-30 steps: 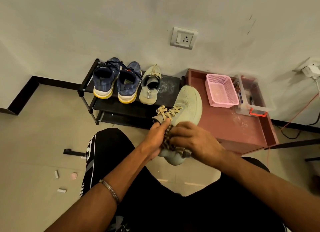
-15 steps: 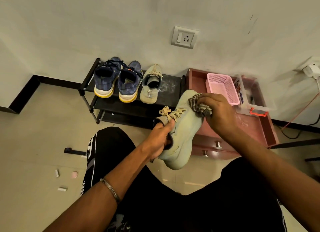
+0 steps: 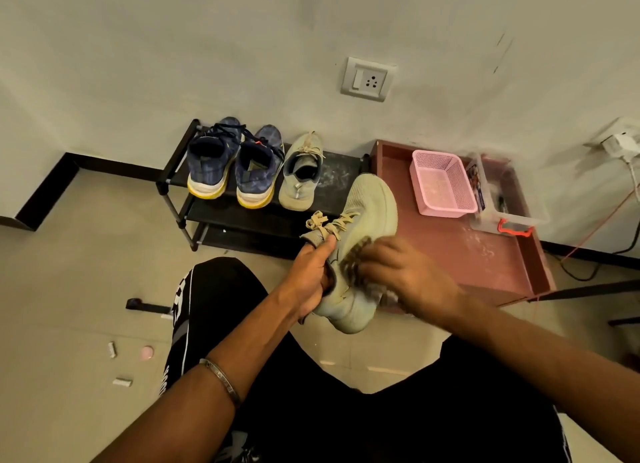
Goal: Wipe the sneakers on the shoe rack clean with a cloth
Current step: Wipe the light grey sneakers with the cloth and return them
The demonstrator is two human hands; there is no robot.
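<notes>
A pale green sneaker [image 3: 367, 220] is held above the knees, toe pointing toward the wall. It is gripped at the collar by the left hand [image 3: 311, 275], thumb by the laces. A dark patterned cloth [image 3: 356, 258] is pressed against its side under the right hand [image 3: 408, 279], fingers curled over it. Open floor [image 3: 86, 272] lies to the left. Beyond, the matching sneaker [image 3: 299, 178] and two navy sneakers [image 3: 235, 168] are lined along the shoe rack [image 3: 339, 171] front edge; bare shelf remains at its right end.

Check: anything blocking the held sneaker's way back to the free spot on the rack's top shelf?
Nothing visible. The pale green sneaker, held by the left hand, is above the bare right end of the shoe rack, beside its mate. The right hand presses the cloth on it.
</notes>
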